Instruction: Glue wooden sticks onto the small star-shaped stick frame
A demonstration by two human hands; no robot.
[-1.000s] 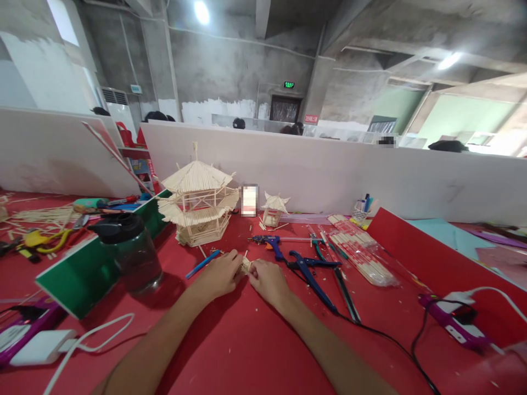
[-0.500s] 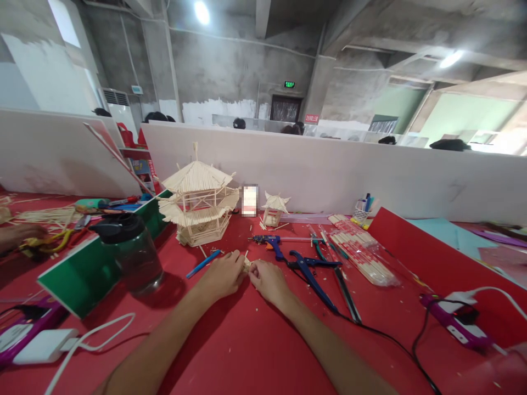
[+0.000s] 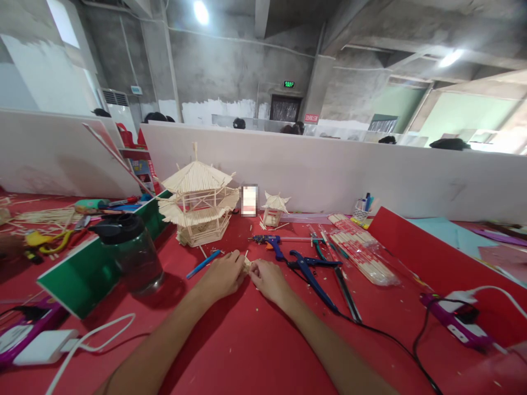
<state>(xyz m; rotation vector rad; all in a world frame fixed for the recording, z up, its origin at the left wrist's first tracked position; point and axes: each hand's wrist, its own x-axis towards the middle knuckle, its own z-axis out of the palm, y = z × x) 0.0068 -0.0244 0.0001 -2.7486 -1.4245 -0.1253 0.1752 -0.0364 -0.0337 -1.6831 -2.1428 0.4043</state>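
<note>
My left hand [image 3: 229, 270] and my right hand [image 3: 265, 276] meet low over the red table, fingers closed on a small piece made of pale wooden sticks [image 3: 247, 265]. Most of that piece is hidden behind my fingers; one thin stick pokes up from it. Left of my left hand lies a blue pen-like tool [image 3: 203, 264]. A blue glue gun [image 3: 274, 246] rests just beyond my right hand, with blue-handled cutters [image 3: 315, 282] to its right. Farther back stand a large two-tiered stick pavilion [image 3: 200, 203] and a small stick pavilion [image 3: 275, 208].
A dark-lidded water bottle [image 3: 132, 252] stands at left beside a green divider [image 3: 82, 280]. Bagged wooden sticks [image 3: 362, 249] lie at right, before a red divider [image 3: 448, 258]. Power strips [image 3: 457, 323] and cables flank both sides. Another person's hand [image 3: 10, 247] is at far left, near yellow-handled pliers [image 3: 51, 241].
My hands stay almost in place on the stick piece. At far left, the other person's hand has drawn back a little from the yellow-handled pliers.
</note>
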